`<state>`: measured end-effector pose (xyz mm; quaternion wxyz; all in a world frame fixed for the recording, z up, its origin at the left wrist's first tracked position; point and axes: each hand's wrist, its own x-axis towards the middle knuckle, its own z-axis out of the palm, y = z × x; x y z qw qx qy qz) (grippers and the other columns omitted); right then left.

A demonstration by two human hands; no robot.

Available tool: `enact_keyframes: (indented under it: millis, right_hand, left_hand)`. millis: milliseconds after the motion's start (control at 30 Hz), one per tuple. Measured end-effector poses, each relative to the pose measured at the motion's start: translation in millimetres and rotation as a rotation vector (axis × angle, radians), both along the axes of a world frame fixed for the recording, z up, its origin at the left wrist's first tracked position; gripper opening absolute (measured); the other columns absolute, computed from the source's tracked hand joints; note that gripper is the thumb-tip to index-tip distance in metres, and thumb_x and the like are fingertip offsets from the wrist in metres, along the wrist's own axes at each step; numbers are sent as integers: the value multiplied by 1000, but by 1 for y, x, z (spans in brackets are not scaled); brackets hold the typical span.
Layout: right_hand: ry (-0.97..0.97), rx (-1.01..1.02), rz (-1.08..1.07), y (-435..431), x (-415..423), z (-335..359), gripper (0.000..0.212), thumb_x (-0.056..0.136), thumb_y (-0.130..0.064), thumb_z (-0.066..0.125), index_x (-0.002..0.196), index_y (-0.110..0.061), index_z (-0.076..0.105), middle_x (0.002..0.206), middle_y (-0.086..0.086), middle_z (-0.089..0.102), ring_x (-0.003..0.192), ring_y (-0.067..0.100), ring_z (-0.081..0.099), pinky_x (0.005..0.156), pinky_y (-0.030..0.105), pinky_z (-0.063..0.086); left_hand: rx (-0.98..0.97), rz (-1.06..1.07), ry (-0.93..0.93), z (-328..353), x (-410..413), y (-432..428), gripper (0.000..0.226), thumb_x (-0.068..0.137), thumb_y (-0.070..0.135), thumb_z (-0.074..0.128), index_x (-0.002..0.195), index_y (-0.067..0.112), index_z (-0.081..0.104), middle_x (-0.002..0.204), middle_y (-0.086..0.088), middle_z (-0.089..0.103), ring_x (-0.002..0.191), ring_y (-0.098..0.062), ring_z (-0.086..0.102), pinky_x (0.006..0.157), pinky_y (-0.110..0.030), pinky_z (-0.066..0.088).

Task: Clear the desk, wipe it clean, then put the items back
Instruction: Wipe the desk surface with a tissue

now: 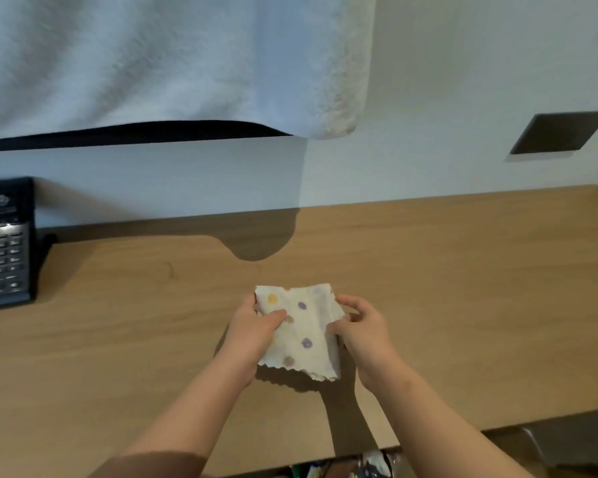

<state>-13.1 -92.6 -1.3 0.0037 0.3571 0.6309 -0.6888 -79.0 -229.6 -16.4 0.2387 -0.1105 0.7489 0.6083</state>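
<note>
A white cloth point(302, 331) with a zigzag-cut edge and yellow, purple and brown dots is held in 2 hands just over the middle of a wooden desk point(463, 270), its shadow thrown on the wood below its near edge. The cloth's left side is pinched by the left hand point(252, 331), the thumb laid across the top of the fabric and the fingers tucked underneath. Its right side is gripped by the right hand point(363, 334), fingers curled around the bunched edge. Both bare forearms are stretched forward from the bottom of the frame, converging on the cloth. A black telephone point(4, 246) with a keypad is seen at the desk's far left, against the pale wall point(463, 81). A white towel point(152, 63) is draped from above over a dark-edged object, and a dark rectangular recess point(560, 132) is set in the wall at right.
</note>
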Motion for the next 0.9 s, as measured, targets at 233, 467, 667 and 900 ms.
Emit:
enact_keyframes:
  millis: [233,467,667,900]
  right_hand:
    - [-36,24,98,132,42,-5,45,80,14,51,111,-18,57,86,4,60,70,16,57,57,26,46]
    - [-86,13,162,210,91,-6,44,80,14,48,110,-17,55,86,3,58,67,13,57,43,17,43]
    - [-65,4,151,242,120,-8,43,81,14,48,110,-18,54,89,2,60,73,12,59,49,19,46]
    - [-27,-3,171,294,143,-12,39,84,12,49,110,-18,52,89,4,61,65,10,56,40,13,42]
  left_hand:
    - [-16,93,26,-9,59,127,26,87,10,62,111,18,54,102,-2,66,88,-21,66,83,-42,55]
    - [28,180,-95,-2,119,203,41,89,11,58,128,14,45,106,-5,64,85,-24,68,78,-45,57]
    - [-31,184,-90,4,151,234,53,88,0,51,137,14,35,117,-8,59,83,-25,66,73,-42,56]
    - [-106,185,-29,4,180,282,53,88,-2,52,135,15,37,112,-7,60,84,-22,65,74,-41,56]
